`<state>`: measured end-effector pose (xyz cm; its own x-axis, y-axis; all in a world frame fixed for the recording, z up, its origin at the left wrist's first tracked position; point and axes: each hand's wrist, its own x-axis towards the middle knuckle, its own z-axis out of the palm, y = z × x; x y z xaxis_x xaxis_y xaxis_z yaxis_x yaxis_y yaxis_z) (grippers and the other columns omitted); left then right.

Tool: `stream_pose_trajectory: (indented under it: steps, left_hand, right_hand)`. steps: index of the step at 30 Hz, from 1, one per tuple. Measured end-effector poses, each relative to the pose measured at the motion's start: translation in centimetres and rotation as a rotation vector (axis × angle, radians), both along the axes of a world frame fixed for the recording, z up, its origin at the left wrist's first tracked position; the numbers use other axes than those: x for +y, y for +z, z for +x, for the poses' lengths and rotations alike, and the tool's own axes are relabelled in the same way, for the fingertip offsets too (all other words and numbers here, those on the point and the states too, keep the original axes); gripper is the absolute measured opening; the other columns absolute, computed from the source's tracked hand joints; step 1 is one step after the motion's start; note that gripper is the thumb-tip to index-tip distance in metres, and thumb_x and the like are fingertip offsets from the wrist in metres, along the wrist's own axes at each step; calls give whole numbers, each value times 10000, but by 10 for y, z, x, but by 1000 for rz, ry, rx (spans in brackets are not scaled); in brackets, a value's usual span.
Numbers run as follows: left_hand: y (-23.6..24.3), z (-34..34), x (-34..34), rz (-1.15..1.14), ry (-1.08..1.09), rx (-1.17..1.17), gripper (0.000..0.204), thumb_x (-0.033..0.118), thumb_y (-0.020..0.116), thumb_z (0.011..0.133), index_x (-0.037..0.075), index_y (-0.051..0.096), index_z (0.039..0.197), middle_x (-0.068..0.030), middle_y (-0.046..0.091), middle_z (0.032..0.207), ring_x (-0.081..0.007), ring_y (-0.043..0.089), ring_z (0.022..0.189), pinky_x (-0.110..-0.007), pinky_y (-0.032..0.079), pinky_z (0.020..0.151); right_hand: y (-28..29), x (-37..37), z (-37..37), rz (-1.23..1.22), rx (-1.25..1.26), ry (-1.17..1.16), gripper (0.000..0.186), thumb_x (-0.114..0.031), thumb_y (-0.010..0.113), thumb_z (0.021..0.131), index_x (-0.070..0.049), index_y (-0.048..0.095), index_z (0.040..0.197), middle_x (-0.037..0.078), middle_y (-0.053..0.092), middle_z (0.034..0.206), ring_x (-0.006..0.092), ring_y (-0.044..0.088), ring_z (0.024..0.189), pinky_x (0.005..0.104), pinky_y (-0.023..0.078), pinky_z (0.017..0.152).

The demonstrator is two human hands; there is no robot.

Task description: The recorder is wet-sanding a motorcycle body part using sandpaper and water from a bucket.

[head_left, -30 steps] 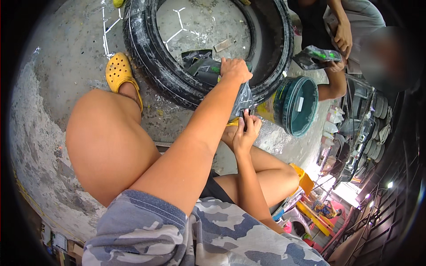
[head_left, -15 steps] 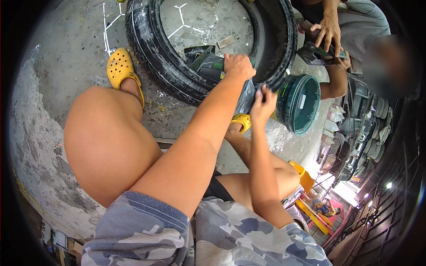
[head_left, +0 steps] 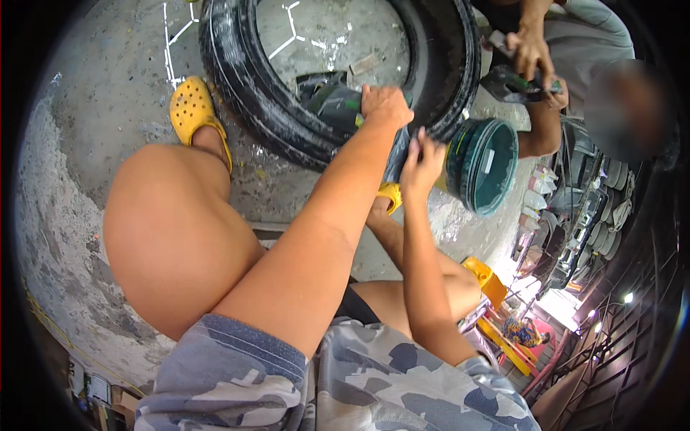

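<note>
My left hand [head_left: 387, 110] grips a dark, glossy grey-green piece [head_left: 334, 106] lying across the inner rim of a large black tyre [head_left: 233, 86]. Its lower, greyer part [head_left: 397, 158] hangs down over the tyre's near side. My right hand [head_left: 424, 164] is just below and right of my left one, against that hanging part, fingers curled; what they grip is too small and blurred to make out. A green bucket [head_left: 492, 183] stands beside my right hand.
A co-worker's hands [head_left: 535, 50] work on another dark piece [head_left: 514, 86] at upper right. My yellow clogs [head_left: 192, 108] flank the tyre's near side. A small flat block [head_left: 363, 65] lies inside the tyre ring. Cluttered parts [head_left: 575, 215] and a distant person [head_left: 519, 332] are at right.
My right hand has moved up and right along the hanging part. My left hand has shifted slightly. The co-worker's upper hand has come down onto their dark piece.
</note>
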<state>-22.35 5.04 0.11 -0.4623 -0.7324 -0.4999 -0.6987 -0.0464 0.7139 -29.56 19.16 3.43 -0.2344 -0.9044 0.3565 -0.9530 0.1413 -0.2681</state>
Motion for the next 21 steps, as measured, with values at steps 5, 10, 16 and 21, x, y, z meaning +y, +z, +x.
stream_pose_trajectory:
  steps: [5,10,16,21]
  left_hand:
    - [-12,-6,3,-7,2,-22,589,468,678,803,51,620,1215,-156,621,1255,-283,564,1206,-424,277,1120]
    - [-2,-6,-5,-48,3,-1,597,475,674,807,50,612,1220,-138,626,1252,-282,557,1214,-426,299,1096]
    - [-7,-3,3,-14,0,-28,571,455,661,823,50,600,1220,-143,618,1253,-277,553,1208,-429,274,1106]
    - [0,-6,6,-34,16,10,563,453,663,820,49,610,1209,-148,613,1262,-288,554,1207,-424,287,1101]
  right_hand:
    - [-2,60,26,73,-87,-25,262,17,618,851,-6,655,1109,156,509,880,315,532,799,384,469,767]
    - [-1,-16,-7,50,-54,-79,245,-10,606,866,-15,654,1106,190,549,905,340,554,821,411,459,751]
    - [3,66,26,139,-108,6,307,40,617,833,-22,660,1130,149,500,845,291,539,786,381,476,739]
    - [3,-15,-7,36,-41,-72,249,-31,600,872,-11,648,1115,202,558,930,342,541,818,416,455,747]
